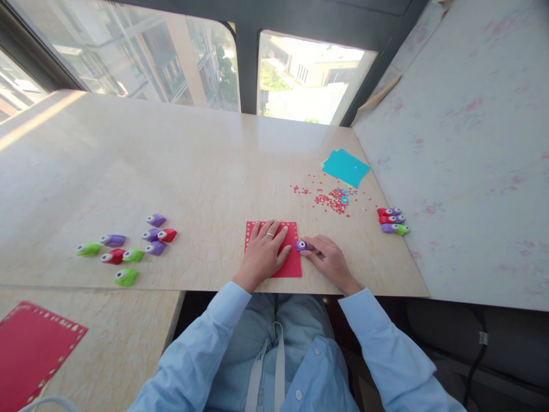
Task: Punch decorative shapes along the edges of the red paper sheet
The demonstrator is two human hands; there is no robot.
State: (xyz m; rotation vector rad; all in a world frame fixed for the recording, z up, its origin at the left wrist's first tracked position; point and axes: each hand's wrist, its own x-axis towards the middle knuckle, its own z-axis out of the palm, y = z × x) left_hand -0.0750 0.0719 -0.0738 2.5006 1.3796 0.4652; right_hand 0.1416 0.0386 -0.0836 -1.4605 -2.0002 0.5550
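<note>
Red paper (291, 260) with hole-punched top edge.

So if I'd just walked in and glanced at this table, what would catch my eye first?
Probably the bright red square paper sheet at the near table edge, pinned flat by the left hand while the right hand presses a small purple paper punch at its right border. Next, the scatter of tiny red paper dots beyond it, and the cluster of green, purple and red punches far left.
</note>
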